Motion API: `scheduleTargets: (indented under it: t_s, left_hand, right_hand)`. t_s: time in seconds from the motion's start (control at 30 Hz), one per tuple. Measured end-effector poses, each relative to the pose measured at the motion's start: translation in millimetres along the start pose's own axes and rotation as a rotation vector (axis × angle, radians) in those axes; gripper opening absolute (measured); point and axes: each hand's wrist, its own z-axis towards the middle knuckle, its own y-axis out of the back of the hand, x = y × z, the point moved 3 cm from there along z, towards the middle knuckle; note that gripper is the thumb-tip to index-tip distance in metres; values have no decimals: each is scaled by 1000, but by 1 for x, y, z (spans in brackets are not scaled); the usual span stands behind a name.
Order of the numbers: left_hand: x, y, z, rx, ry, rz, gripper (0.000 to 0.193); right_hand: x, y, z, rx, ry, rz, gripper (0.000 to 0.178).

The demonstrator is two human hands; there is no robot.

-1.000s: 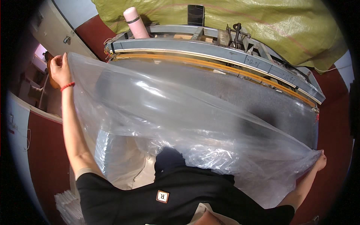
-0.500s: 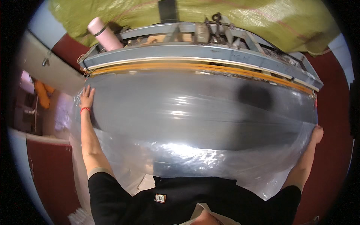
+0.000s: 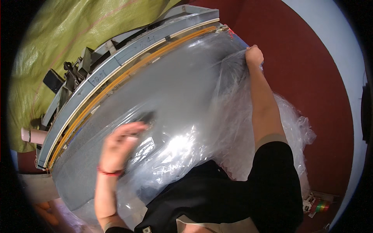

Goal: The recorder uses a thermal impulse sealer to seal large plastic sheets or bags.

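Near the bottom right edge, on the red floor (image 3: 311,77), lies a small package (image 3: 316,205) with green, yellow and red stripes, partly cut off by your black sleeve (image 3: 272,182). Far left, a black box (image 3: 53,80) sits on the machine's grey frame (image 3: 116,62), and a pale pink cylinder (image 3: 33,135) pokes out at the left end; behind them hangs a yellow-green tarp (image 3: 77,27). There are marks on the frame's grey rail, too small to make out.

The clear plastic sheet (image 3: 182,116) lies spread over the machine's flat grey bed (image 3: 74,182), its near part bunched against your body and spilling in a crumpled heap to the right. Your right hand (image 3: 254,55) pinches the sheet's far right corner by the end of the orange strip (image 3: 128,73), fingers closed on the film. Your left hand (image 3: 120,144) is blurred; it is over the sheet near the middle, fingers loosely curled, and you cannot tell whether it presses or grips. A dark patch (image 3: 147,116) just beyond it shows under the film, unclear what it is.

Half a second ago, both hands held the sheet at its left and right edges; now your left hand has let go of the edge and come to the middle, and your view has turned right.
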Motion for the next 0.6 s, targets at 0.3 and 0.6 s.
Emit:
scheduleTargets:
  t_s: [0.3, 0.6]
  left_hand:
    - [33, -166, 4, 754, 395, -559, 37]
    - [24, -29, -219, -192, -110, -747, 19]
  right_hand:
    - [19, -5, -12, -17, 35, -5, 25]
    - [13, 16, -15, 39, 44, -27, 29]
